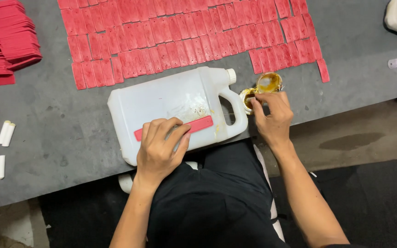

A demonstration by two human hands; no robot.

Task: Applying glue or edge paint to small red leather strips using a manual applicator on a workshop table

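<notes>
left hand [161, 144] flat on red strip [175, 127], pinning it to white jug [175, 110] lying on its side at edge of grey table [60, 138]. right hand [272, 117] pinched on small stick, tip dipped in amber glue pot [249, 97] just beside jug handle; open lid [269, 82] behind. rows of red strips [189, 36] laid out beyond. risks, judged: glue drip onto jug or lap when carried across; strip skewing if pressure eases; pot near table edge, easily knocked.
</notes>
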